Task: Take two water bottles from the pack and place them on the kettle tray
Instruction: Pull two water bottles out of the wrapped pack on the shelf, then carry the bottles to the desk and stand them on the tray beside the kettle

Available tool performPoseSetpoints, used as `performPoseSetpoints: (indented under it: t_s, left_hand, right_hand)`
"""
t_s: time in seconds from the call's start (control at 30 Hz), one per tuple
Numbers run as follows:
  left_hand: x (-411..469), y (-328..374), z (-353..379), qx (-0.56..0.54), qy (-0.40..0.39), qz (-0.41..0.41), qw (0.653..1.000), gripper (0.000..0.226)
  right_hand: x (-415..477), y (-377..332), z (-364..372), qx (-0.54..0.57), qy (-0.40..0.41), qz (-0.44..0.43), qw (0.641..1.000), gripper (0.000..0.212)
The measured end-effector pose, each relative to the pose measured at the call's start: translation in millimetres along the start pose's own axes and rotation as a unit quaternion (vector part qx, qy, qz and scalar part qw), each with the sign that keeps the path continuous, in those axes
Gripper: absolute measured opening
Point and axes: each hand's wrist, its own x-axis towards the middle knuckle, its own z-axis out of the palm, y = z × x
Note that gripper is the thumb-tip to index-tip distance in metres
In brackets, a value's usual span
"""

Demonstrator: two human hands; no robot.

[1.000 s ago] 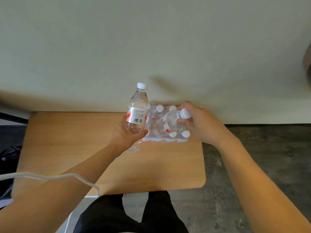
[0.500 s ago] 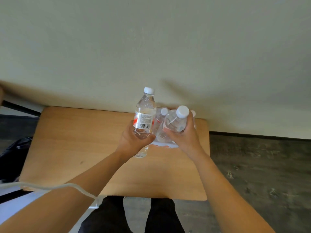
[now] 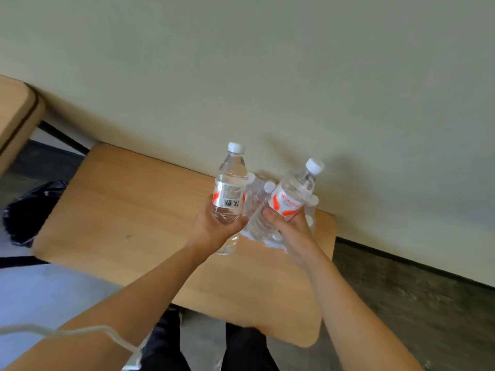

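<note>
We hold one clear plastic water bottle [image 3: 230,187] in our left hand [image 3: 214,226], another [image 3: 292,195] in our right [image 3: 290,231], above the shrink-wrapped pack [image 3: 261,210] on the wooden table [image 3: 134,210]; keep both grips firm, bottles upright, no kettle tray visible.

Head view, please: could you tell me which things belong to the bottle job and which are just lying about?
Job: clear plastic water bottle, barcode side showing in left hand; clear red-labelled water bottle in right hand; shrink-wrapped bottle pack.
Lying about: black bag; white cable.
</note>
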Motion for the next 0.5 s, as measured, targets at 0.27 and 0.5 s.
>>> performPoseSetpoints:
  t_s: [0.27,0.5]
  left_hand:
    - [-60.4,8.4,-75.1,-0.032,0.045,0.045,0.997,0.057]
    - [-162.6,-28.6,-168.5,-0.092,0.09,0.055,0.99,0.071]
  right_hand:
    - [-45.7,-15.3,62.7,0.118,0.014,0.039,0.992,0.084]
    - [-125.9,7.4,169.0,0.109,-0.094,0.105,0.984,0.078]
